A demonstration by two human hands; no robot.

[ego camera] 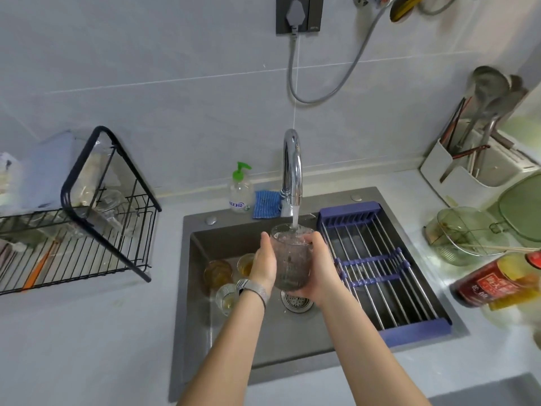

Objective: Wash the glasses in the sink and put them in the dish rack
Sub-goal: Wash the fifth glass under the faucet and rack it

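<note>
A tall clear glass (291, 259) stands upright under the running faucet (292, 171), and water streams into it. My left hand (265, 263) lies against its left side with straight fingers. My right hand (317, 268) wraps around its right side and bottom. Three small glasses with amber liquid wait in the sink (234, 341): one (218, 272) at the left, one (246, 263) behind my left hand, one (225, 297) by my wrist. The black wire dish rack (87, 230) stands on the counter to the left with clear glassware in it.
A blue roll-up drying rack (380, 273) covers the sink's right half. A soap bottle (240, 189) and blue cloth (266, 205) sit behind the sink. At right are a utensil holder (474, 159), a glass bowl (465, 232) and a red-labelled bottle (497, 279).
</note>
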